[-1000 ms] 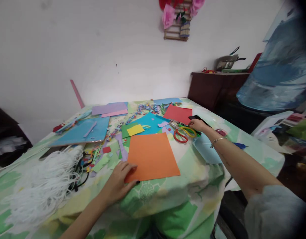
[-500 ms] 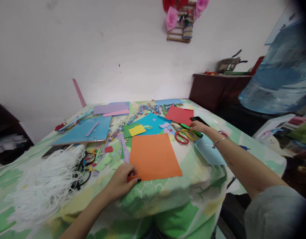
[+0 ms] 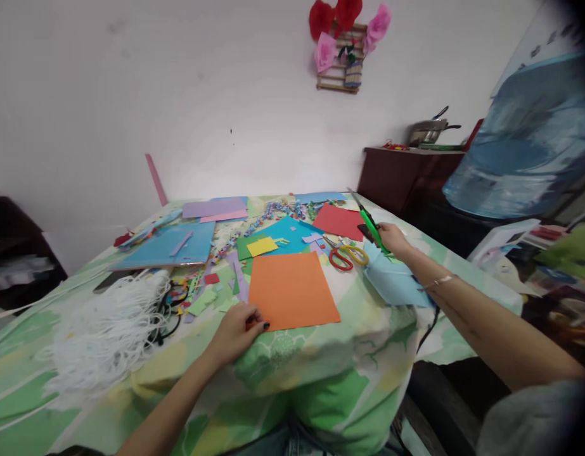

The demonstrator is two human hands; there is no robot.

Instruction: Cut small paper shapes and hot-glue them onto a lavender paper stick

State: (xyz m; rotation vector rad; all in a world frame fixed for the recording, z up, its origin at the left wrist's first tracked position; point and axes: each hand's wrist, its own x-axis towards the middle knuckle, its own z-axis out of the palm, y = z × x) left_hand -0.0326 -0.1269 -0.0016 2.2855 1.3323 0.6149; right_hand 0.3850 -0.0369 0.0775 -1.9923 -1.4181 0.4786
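An orange sheet of paper (image 3: 295, 291) lies flat on the table in front of me. My left hand (image 3: 241, 330) rests at its near left corner, thumb and fingers closed on that corner. Raised off the table on the right, my right hand (image 3: 392, 239) grips a green utility knife (image 3: 372, 229), its long thin blade pointing up and away to the left. Below the knife are a pale blue sheet (image 3: 394, 278) and part of a dark phone-like object (image 3: 365, 232). Scissors with red and yellow handles (image 3: 347, 256) lie left of it.
White cord (image 3: 111, 342) is heaped at the left, near a blue packet of paper (image 3: 178, 244). Coloured scraps (image 3: 204, 301), a teal sheet (image 3: 292, 234) and a red sheet (image 3: 337, 220) lie around the orange paper. A large water bottle (image 3: 520, 139) stands at the right.
My right hand has picked the green utility knife up from beside the scissors and moved it right, tilting the blade upward. My left hand stays at the orange paper's corner.
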